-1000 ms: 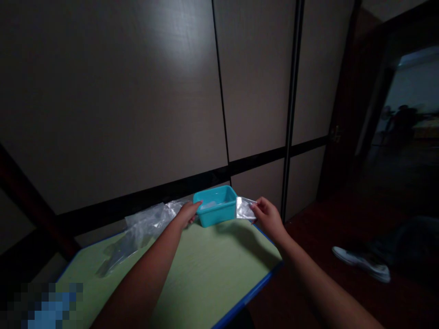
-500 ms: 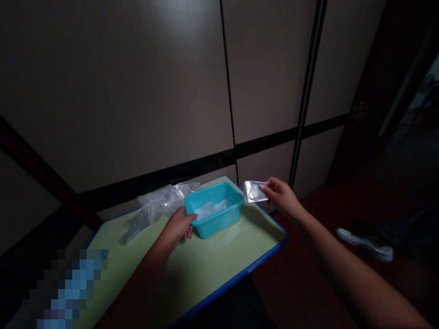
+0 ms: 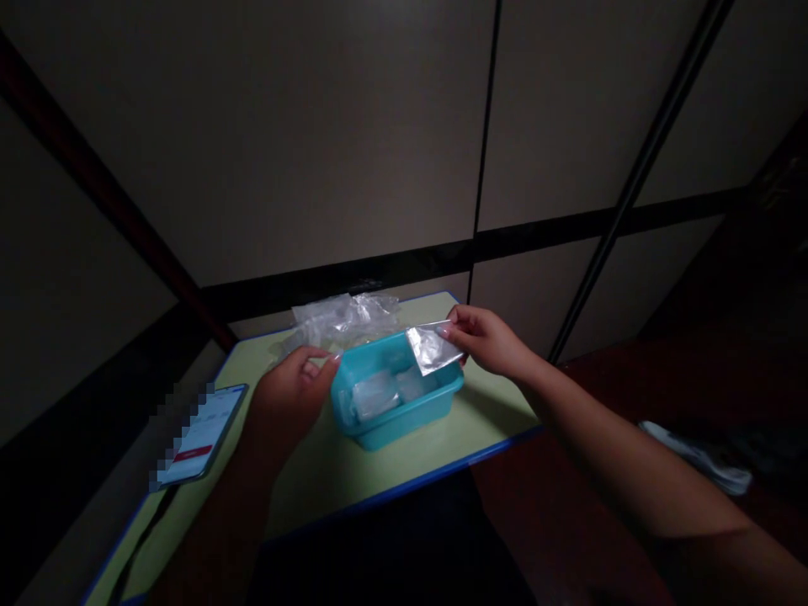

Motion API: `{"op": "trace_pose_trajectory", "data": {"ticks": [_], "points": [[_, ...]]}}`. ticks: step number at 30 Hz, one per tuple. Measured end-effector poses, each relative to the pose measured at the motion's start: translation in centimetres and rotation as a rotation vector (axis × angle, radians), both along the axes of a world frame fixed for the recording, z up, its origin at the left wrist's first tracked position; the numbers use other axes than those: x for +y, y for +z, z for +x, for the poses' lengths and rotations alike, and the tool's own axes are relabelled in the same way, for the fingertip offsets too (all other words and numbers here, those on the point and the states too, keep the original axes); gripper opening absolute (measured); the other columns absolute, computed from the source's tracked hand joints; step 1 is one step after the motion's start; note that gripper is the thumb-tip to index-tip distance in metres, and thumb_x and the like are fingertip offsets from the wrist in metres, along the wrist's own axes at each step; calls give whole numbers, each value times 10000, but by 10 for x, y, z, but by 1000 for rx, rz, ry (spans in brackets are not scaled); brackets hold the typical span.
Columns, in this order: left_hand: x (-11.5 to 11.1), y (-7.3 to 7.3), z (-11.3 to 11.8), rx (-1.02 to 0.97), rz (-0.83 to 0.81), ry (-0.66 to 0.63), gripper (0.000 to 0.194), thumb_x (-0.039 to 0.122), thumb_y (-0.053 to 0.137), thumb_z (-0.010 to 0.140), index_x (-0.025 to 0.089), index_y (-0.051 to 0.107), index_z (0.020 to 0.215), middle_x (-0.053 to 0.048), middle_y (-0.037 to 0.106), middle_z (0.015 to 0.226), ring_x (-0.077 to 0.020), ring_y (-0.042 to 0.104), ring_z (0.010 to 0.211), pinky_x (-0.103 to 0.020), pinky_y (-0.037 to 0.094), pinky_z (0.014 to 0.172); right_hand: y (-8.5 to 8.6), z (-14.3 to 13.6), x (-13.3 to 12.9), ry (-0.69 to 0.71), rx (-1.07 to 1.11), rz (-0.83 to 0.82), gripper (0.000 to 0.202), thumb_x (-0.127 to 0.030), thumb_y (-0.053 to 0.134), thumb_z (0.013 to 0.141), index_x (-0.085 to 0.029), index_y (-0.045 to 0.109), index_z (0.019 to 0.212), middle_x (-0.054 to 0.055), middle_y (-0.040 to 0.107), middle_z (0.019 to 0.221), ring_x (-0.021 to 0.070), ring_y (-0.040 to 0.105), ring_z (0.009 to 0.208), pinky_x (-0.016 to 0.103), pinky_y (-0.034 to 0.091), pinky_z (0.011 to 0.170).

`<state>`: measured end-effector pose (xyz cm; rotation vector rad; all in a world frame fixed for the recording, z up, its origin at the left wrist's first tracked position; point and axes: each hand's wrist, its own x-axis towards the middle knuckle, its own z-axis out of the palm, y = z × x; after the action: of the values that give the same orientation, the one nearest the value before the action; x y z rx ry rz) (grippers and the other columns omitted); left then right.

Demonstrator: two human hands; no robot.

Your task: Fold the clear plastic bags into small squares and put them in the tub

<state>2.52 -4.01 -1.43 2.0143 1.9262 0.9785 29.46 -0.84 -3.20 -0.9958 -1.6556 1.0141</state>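
A turquoise plastic basin [image 3: 404, 418] sits on a small light-green table [image 3: 316, 505] with a blue edge. Inside it lie a few clear, whitish plastic packets [image 3: 375, 394]. My right hand [image 3: 486, 338] pinches a small shiny silvery plastic packet [image 3: 433, 348] by one end, over the basin's back right rim. The fingers of my left hand [image 3: 294, 387] are curled, with thumb and fingertip pressed at the basin's back left corner. Part of the left fingers is hidden behind the hand.
Crumpled clear plastic bags [image 3: 347, 318] lie at the table's back, behind the basin. On the left, a phone [image 3: 205, 433] with a lit screen rests near a dark strap. Panelled cabinet doors [image 3: 353, 151] stand right behind the table. A pale shoe [image 3: 698, 454] is on the floor.
My right hand has brought the silvery packet leftward from beside the basin to over its rim. My left hand has shifted up to the back left corner. The view has turned left.
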Motion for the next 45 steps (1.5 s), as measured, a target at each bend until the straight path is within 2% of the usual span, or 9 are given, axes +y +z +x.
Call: {"op": "trace_pose_trajectory", "data": {"ticks": [6,9,14,18,23,28,34,41,45], "points": [[41,19,50,-207,-52,-465,272,366,586,746,162,659,911,-45,676,909,-196,614,857,-270,456,744,10,-20,18,50,-82,36,311,-460,607,730,-201,437,707,-52,502,553,93,485,441,212,393,378],[58,16,61,-245,-151,-567,190,313,606,741,142,676,787,-37,674,783,-188,620,752,-253,455,644,10,-21,25,59,-95,34,320,-472,603,731,-200,436,707,-55,492,540,95,483,448,208,381,385],[66,14,66,-516,-458,-473,107,193,610,744,130,664,677,-7,627,591,-140,602,569,-228,452,540,6,-16,30,33,-154,86,323,-498,563,770,-190,465,757,-38,505,589,103,495,494,222,398,442],[71,17,62,-689,-633,-407,98,150,631,745,120,645,652,-17,642,593,-130,623,589,-237,498,586,15,-8,23,-125,-397,458,323,-457,553,816,-172,518,963,42,582,843,152,553,745,280,447,633],[81,15,52,-806,-772,-402,92,125,611,756,110,645,671,-24,647,600,-102,613,557,-189,502,547,31,-4,15,115,-886,940,417,-528,496,842,-176,546,1058,87,554,1035,224,481,1005,384,369,834],[84,7,50,-967,-860,-408,33,100,619,708,122,638,693,-37,651,634,-136,634,608,-213,523,543,30,-14,19,123,-1086,1151,314,-433,380,928,-198,563,1027,70,564,986,204,461,954,388,331,789],[84,-4,44,-1044,-866,-488,35,140,660,674,129,637,698,-37,646,644,-176,652,702,-252,539,629,27,-24,20,135,-1106,1238,267,-207,326,957,-199,582,880,38,581,879,167,473,864,370,311,735],[83,-2,38,-930,-847,-556,104,184,621,739,88,655,759,-69,686,650,-166,664,615,-255,530,598,30,-25,16,187,-1056,1186,319,-192,317,954,-190,618,849,46,605,813,164,494,796,358,316,685],[78,5,24,-676,-530,-475,366,327,657,735,107,632,1026,-31,682,601,-195,666,555,-287,530,539,28,-25,24,202,-1105,1120,330,-223,344,952,-164,635,811,58,596,763,161,488,770,334,316,669]]}}
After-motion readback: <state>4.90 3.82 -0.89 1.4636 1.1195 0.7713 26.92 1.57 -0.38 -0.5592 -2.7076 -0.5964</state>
